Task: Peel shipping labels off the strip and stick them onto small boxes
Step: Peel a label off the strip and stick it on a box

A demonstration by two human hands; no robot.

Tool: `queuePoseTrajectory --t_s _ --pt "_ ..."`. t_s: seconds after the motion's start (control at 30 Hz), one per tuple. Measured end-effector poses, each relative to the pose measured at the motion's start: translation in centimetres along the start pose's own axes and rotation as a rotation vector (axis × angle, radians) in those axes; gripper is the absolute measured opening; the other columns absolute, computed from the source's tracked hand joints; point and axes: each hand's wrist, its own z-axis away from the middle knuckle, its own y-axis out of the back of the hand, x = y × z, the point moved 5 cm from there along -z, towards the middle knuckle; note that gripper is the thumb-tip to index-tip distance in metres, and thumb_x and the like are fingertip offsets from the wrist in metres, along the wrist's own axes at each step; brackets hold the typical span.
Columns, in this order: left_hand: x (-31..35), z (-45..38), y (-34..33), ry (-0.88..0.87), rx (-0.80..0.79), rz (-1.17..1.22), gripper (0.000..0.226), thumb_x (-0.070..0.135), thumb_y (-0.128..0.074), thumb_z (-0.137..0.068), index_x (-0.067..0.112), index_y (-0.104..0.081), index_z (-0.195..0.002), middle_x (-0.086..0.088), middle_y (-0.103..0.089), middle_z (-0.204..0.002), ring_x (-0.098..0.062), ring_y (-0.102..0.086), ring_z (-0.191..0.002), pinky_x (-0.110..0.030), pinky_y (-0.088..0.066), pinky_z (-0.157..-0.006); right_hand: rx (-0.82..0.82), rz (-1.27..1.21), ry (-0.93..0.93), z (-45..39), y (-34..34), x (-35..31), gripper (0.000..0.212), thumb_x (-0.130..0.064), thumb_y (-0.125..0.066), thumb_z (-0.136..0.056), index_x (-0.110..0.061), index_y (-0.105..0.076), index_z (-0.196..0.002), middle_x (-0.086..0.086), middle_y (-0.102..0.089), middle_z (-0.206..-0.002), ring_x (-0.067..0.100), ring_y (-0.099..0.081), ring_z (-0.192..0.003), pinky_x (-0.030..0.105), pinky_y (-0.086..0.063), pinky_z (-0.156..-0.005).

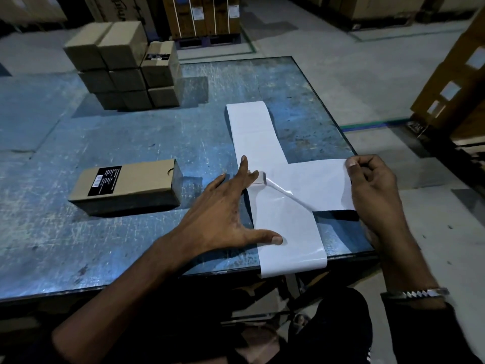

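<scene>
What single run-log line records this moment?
step: peeling | left hand: presses label strip flat | right hand: pinches label, partly lifted | box: waiting, table

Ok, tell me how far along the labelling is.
Done: no white label shows on any box. In hand: the left hand presses the strip flat on the table while the right hand pinches a label, most of it lifted. Left: stick it on the lone box, then label the stacked boxes.

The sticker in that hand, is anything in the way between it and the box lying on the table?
Only the left hand, spread flat on the strip, lies between the label pinched by the right hand and the lone box.
</scene>
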Motion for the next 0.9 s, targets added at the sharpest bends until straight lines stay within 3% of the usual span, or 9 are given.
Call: queuePoseTrajectory --t_s 0.1,0.2,0.27,0.4,0.53,0.6,0.7,0.8,0.9 --pt "0.1 0.1 0.0 0.017 -0.013 -0.023 0.142 0.096 -0.068 -0.061 0.038 0.005 -0.168 0.026 0.006 -0.174 0.004 0.002 -0.153 -0.024 0.007 -0.125 0.068 -0.08 -0.025 -0.2 0.6 0.2 0.021 -0.02 -0.056 -0.112 -0.026 -0.061 -0.092 -0.007 -0.069 -0.09 -0.001 -0.062 -0.077 0.025 -0.051 -0.077" --pt "0.1 0.3 -0.1 -0.006 0.009 -0.017 0.148 0.101 -0.066 -0.058 0.043 0.018 -0.165 0.026 -0.009 -0.174 -0.009 -0.008 -0.162 -0.035 -0.002 -0.133 0.098 -0.14 -0.059 -0.5 1.1 0.5 0.019 -0.021 -0.056 -0.112 -0.026 -0.061 -0.094 0.001 -0.069 -0.098 0.012 -0.062 -0.087 0.035 -0.051 -0.085" --pt "0.2 0.5 0.0 -0.022 0.024 -0.016 0.149 0.101 -0.066 -0.058 0.044 0.023 -0.163 0.023 -0.02 -0.173 -0.014 -0.017 -0.162 -0.038 -0.009 -0.134 0.113 -0.192 -0.089 -0.6 1.2 0.5 0.019 -0.022 -0.054 -0.113 -0.025 -0.06 -0.096 0.001 -0.069 -0.098 0.013 -0.062 -0.085 0.034 -0.053 -0.081" --pt "0.5 0.6 0.3 -0.055 0.057 -0.009 0.15 0.098 -0.07 -0.06 0.04 0.02 -0.165 0.021 -0.027 -0.172 -0.009 -0.026 -0.157 -0.039 -0.017 -0.133 0.162 -0.265 -0.125 -0.9 1.8 0.5 0.017 -0.023 -0.052 -0.114 -0.025 -0.06 -0.099 -0.002 -0.072 -0.096 0.008 -0.067 -0.079 0.028 -0.057 -0.073" --pt "0.6 0.6 0.3 -0.083 0.071 -0.003 0.15 0.096 -0.071 -0.061 0.039 0.02 -0.166 0.021 -0.026 -0.171 0.012 -0.018 -0.146 -0.031 -0.009 -0.131 0.234 -0.417 -0.162 -1.1 2.3 0.9 0.012 -0.021 -0.049 -0.114 -0.014 -0.059 -0.117 0.0 -0.074 -0.099 0.007 -0.073 -0.083 0.027 -0.061 -0.073" --pt "0.7 0.7 0.3 -0.091 0.074 -0.006 0.151 0.096 -0.071 -0.061 0.038 0.02 -0.166 0.02 -0.028 -0.171 0.004 -0.022 -0.15 -0.035 -0.014 -0.132 0.24 -0.504 -0.157 -1.1 2.5 0.8 0.013 -0.02 -0.047 -0.115 -0.013 -0.055 -0.12 0.001 -0.076 -0.102 0.011 -0.075 -0.089 0.032 -0.064 -0.074" --pt "0.8 0.8 0.4 -0.101 0.089 -0.01 0.15 0.096 -0.072 -0.062 0.038 0.02 -0.166 0.017 -0.032 -0.17 -0.004 -0.028 -0.151 -0.04 -0.02 -0.131 0.202 -0.499 -0.114 -0.7 2.0 -0.2 0.012 -0.024 -0.045 -0.116 -0.02 -0.054 -0.109 0.001 -0.073 -0.102 0.01 -0.073 -0.087 0.033 -0.061 -0.067" --pt "0.7 0.9 0.3 -0.103 0.087 -0.011 0.149 0.094 -0.072 -0.063 0.04 0.022 -0.165 0.016 -0.033 -0.17 -0.009 -0.031 -0.152 -0.038 -0.02 -0.13 0.172 -0.505 -0.071 -0.3 0.7 -1.8 0.015 -0.025 -0.045 -0.116 -0.024 -0.053 -0.104 -0.003 -0.071 -0.097 0.006 -0.069 -0.085 0.036 -0.054 -0.072" --pt "0.5 0.9 0.3 -0.108 0.096 -0.002 0.145 0.094 -0.071 -0.066 0.041 0.021 -0.165 0.016 -0.031 -0.171 -0.009 -0.03 -0.152 -0.033 -0.018 -0.127 0.114 -0.58 -0.021 -0.2 -1.8 -4.5 0.015 -0.019 -0.044 -0.116 -0.021 -0.053 -0.105 -0.002 -0.072 -0.099 0.007 -0.07 -0.09 0.031 -0.058 -0.076"
